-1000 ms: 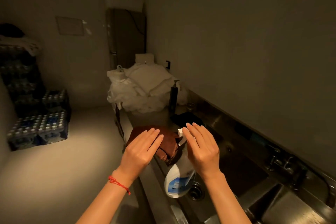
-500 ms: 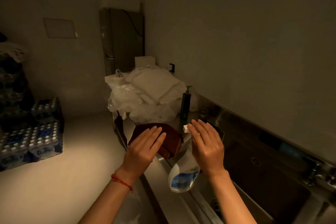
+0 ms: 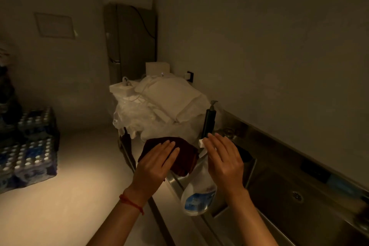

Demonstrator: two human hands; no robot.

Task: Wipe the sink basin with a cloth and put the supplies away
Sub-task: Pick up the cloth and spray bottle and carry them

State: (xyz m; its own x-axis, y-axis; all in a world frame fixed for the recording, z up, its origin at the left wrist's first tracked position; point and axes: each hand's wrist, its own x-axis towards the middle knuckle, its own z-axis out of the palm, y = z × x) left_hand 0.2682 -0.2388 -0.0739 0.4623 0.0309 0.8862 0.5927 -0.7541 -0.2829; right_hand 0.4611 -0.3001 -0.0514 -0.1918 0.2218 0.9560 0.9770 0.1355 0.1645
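A folded dark red cloth (image 3: 184,157) lies on the steel counter beside the sink basin (image 3: 283,191). My left hand (image 3: 154,166) is stretched flat over the cloth's near side, fingers straight. A clear spray bottle (image 3: 198,191) with a white nozzle and blue label stands at the basin's left edge. My right hand (image 3: 225,161) hovers over the bottle's neck with straight fingers, hiding its trigger. Whether either hand touches what lies under it I cannot tell.
A dark pump dispenser (image 3: 208,121) stands behind the bottle. A heap of white plastic bags and cloths (image 3: 159,110) fills the counter's far end. Shrink-wrapped packs of water bottles (image 3: 30,152) are stacked on the floor at left. The wall runs close along the right.
The view has swung left and up, so the faucet and drain have left the frame. Both hands keep the same flat pose over cloth and bottle.
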